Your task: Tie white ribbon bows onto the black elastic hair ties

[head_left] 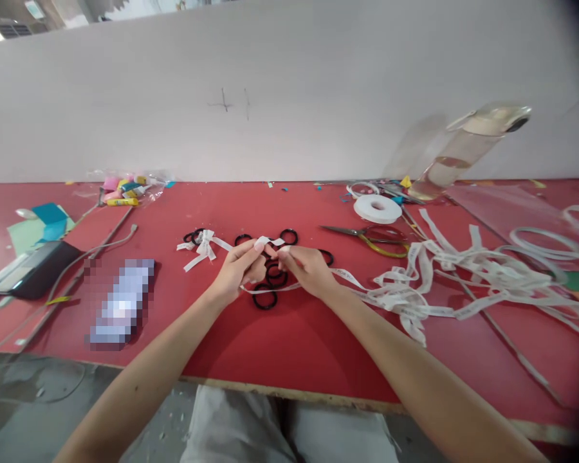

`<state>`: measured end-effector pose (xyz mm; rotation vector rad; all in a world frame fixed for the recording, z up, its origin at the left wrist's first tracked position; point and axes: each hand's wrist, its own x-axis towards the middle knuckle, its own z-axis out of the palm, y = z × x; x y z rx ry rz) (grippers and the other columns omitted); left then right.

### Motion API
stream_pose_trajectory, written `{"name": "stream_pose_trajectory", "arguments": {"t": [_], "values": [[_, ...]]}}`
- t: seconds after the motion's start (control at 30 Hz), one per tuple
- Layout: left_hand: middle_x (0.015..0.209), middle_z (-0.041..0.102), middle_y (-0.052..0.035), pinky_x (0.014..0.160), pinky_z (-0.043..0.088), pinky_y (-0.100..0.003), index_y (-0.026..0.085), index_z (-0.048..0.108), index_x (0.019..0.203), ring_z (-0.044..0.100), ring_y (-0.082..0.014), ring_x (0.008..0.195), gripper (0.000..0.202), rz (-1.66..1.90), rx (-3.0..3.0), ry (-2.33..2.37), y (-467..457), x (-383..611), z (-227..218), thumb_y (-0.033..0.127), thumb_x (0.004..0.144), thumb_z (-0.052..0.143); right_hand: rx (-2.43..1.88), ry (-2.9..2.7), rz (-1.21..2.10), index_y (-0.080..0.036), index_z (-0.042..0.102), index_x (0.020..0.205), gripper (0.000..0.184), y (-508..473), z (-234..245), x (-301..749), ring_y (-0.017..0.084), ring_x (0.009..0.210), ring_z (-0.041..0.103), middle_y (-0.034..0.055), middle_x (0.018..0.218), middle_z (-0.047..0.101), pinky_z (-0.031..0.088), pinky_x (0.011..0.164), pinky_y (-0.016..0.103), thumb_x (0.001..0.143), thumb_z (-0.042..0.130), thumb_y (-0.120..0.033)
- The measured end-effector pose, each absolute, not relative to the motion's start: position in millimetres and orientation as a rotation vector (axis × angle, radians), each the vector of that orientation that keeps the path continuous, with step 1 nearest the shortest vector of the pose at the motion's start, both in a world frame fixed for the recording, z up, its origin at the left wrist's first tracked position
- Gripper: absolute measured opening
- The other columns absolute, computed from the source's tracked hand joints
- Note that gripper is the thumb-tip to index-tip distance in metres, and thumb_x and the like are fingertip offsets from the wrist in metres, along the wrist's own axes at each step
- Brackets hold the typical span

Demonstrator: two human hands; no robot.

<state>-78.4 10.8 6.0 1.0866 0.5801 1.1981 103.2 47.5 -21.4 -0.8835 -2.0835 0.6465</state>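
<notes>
Wall (318, 96): a hand-drawn cross (224, 101), like a plus sign, in thin dark lines, left of the wall's middle and roughly halfway between its top and bottom edges.
Stroke (247, 104): one thin, fainter, near-upright line just right of the cross.
Ribbon (348, 277): small dark print along the white strip, where it runs from the middle of the tabletop (222, 347) toward the right edge; too small and blurred to read surely.
Bow (205, 244): small dark print, left of the tabletop's middle; illegible.
Phone (121, 302): screen pixelated, near the tabletop's front edge, left side; unreadable.
</notes>
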Motion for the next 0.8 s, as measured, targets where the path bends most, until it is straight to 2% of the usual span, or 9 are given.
{"name": "stream_pose_trajectory", "arguments": {"t": [0.1, 0.2, 0.37, 0.47, 0.57, 0.63, 0.7, 0.77, 0.8], "values": [[0.036, 0.028, 0.0106, 0.04, 0.026, -0.017, 0.015, 0.068, 0.085, 0.017, -0.003, 0.033, 0.029, 1.282, 1.041, 0.559, 12, -81, 11, 0.041, 0.093, 0.057, -0.638, -2.336, 0.483, -0.022, 0.069, 0.086, 0.044, 39, -19, 95, 0.017, 0.073, 0.065, 0.0048, 0.079, 0.072, 0.047, 0.071, 0.028, 0.1, 0.038, -0.05], [0.037, 0.025, 0.0098, 0.042, 0.027, -0.017, 0.017, 0.068, 0.081, 0.015, -0.0043, 0.035, 0.027, 1.376, 0.934, 0.543, 16, -87, 16, 0.037, 0.094, 0.054, -0.499, -2.437, 0.347, -0.021, 0.069, 0.088, 0.035, 34, -21, 89, 0.017, 0.072, 0.064, 0.0045, 0.076, 0.07, 0.046, 0.069, 0.028, 0.096, 0.05, -0.049], [0.042, 0.018, 0.0078, 0.046, 0.029, -0.018, 0.018, 0.062, 0.069, 0.014, -0.0062, 0.039, 0.033, 1.438, 0.763, 0.517, 16, -95, 27, 0.03, 0.096, 0.046, -0.606, -2.353, 0.302, -0.021, 0.07, 0.094, 0.026, 35, -28, 86, 0.019, 0.076, 0.064, 0.0064, 0.082, 0.071, 0.048, 0.073, 0.031, 0.099, 0.047, -0.031], [0.041, 0.017, 0.006, 0.046, 0.029, -0.02, 0.017, 0.051, 0.052, 0.016, -0.006, 0.038, 0.048, 1.38, 0.839, 0.495, 9, -94, 29, 0.035, 0.096, 0.045, -0.799, -2.052, 0.465, -0.023, 0.07, 0.106, 0.026, 39, -25, 88, 0.018, 0.08, 0.066, 0.0052, 0.087, 0.072, 0.05, 0.078, 0.032, 0.098, 0.045, -0.025], [0.034, 0.016, 0.004, 0.044, 0.027, -0.024, 0.017, 0.045, 0.04, 0.021, -0.0069, 0.034, 0.062, 1.174, 1.036, 0.473, 1, -88, 26, 0.05, 0.092, 0.047, -0.97, -1.683, 0.59, -0.023, 0.066, 0.113, 0.028, 42, -20, 93, 0.016, 0.071, 0.064, 0.0022, 0.08, 0.07, 0.051, 0.071, 0.029, 0.099, 0.042, -0.027], [0.033, 0.024, 0.0017, 0.043, 0.027, -0.026, 0.019, 0.054, 0.041, 0.028, -0.0091, 0.034, 0.067, 0.96, 1.17, 0.479, -3, -84, 21, 0.063, 0.089, 0.044, -1.049, -1.522, 0.59, -0.021, 0.065, 0.113, 0.028, 44, -17, 97, 0.015, 0.066, 0.062, 0.0017, 0.076, 0.068, 0.05, 0.067, 0.028, 0.099, 0.042, -0.03], [0.037, 0.037, -0.0019, 0.043, 0.027, -0.029, 0.018, 0.067, 0.051, 0.035, -0.0105, 0.036, 0.073, 0.709, 1.316, 0.472, -6, -81, 16, 0.07, 0.09, 0.034, -1.073, -1.44, 0.559, -0.021, 0.065, 0.112, 0.028, 46, -16, 99, 0.015, 0.069, 0.062, 0.0036, 0.084, 0.07, 0.05, 0.069, 0.029, 0.099, 0.042, -0.03], [0.046, 0.049, -0.0049, 0.047, 0.03, -0.029, 0.016, 0.073, 0.061, 0.043, -0.0115, 0.043, 0.073, 0.668, 1.422, 0.534, -5, -79, 12, 0.066, 0.094, 0.031, -1.037, -1.425, 0.567, -0.022, 0.065, 0.112, 0.027, 45, -16, 100, 0.016, 0.074, 0.064, 0.0049, 0.094, 0.071, 0.051, 0.072, 0.031, 0.098, 0.043, -0.03], [0.051, 0.052, -0.0049, 0.051, 0.033, -0.029, 0.016, 0.073, 0.062, 0.045, -0.0116, 0.048, 0.067, 0.79, 1.441, 0.607, -3, -78, 11, 0.061, 0.095, 0.036, -1.005, -1.441, 0.589, -0.023, 0.066, 0.112, 0.027, 44, -17, 99, 0.017, 0.076, 0.064, 0.0048, 0.095, 0.072, 0.051, 0.074, 0.032, 0.098, 0.044, -0.03]]}}
